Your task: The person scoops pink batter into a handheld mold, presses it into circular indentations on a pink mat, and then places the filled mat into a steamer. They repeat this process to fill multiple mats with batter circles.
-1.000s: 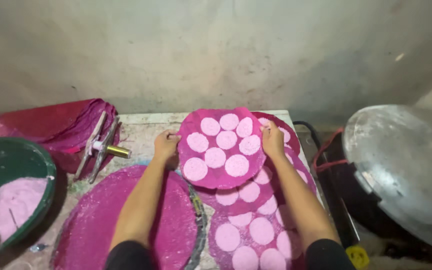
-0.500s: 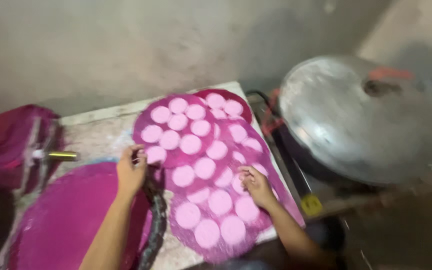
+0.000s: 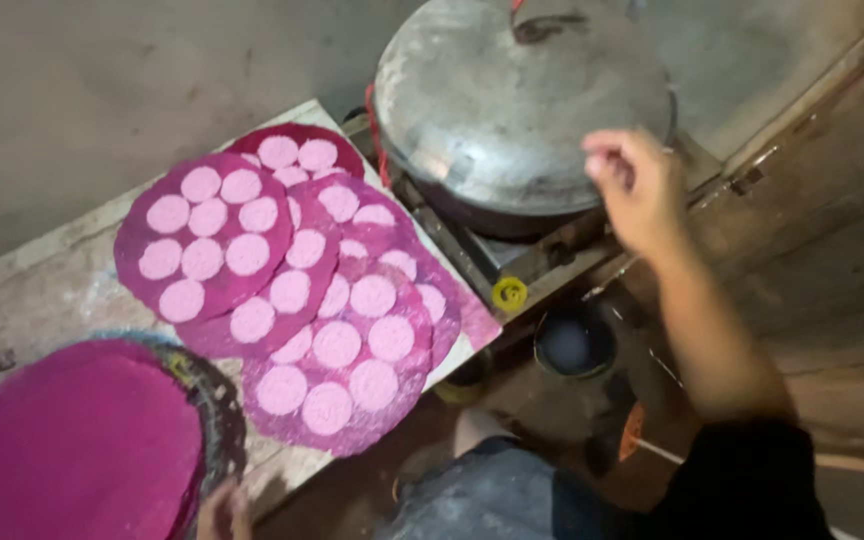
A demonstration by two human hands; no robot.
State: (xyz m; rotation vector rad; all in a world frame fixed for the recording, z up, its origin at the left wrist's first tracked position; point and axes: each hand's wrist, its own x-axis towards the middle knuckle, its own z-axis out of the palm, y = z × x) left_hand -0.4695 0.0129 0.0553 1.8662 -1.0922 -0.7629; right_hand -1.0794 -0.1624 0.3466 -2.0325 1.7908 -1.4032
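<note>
Several magenta sheets (image 3: 282, 270) punched with pale rounds lie overlapped on the desk (image 3: 42, 290), already laid out; left hand (image 3: 220, 510) barely visible, grip unreadable; right hand (image 3: 637, 190), fingers loosely spread and empty, nears the domed metal lid (image 3: 512, 90).

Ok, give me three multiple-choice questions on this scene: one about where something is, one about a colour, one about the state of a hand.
1. Where is the right hand?
A. on the pink discs
B. raised by the rim of the domed metal lid
C. inside the dark bowl

2. What colour are the round discs spread on the table?
A. green with black spots
B. plain white
C. magenta with pale pink circles

3. What does the right hand hold?
A. nothing, fingers loosely curled
B. a knife
C. a disc

Answers: 1 B, the hand hangs at the lid's edge. 2 C, each disc shows pale circles. 3 A, nothing shows in its grip.
</note>
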